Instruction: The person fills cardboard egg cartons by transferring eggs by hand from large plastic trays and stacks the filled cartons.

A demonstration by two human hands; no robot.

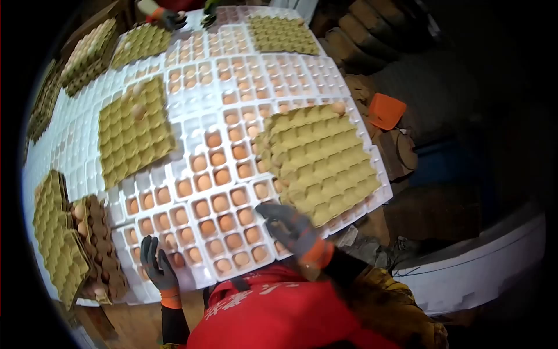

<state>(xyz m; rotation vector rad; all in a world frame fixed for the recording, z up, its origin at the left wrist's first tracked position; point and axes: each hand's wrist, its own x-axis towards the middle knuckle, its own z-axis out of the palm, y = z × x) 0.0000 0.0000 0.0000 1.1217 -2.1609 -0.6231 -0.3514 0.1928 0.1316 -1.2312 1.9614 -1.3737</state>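
Brown eggs sit in the square pockets of white trays spread below me. My left hand, in a grey glove with an orange cuff, is over the tray at the lower left, fingers stretched, nothing in them. Near the lower edge of a stack of yellowish egg cartons, my right hand is held over the tray with its fingers apart and no egg in them. One egg rests on the top corner of that stack. Another yellowish carton lies left of centre.
Egg-filled cartons stand at the upper left, more cartons at the lower left. A co-worker's gloved hand is at the far edge, near another green-gloved hand. An orange container lies beyond the right edge.
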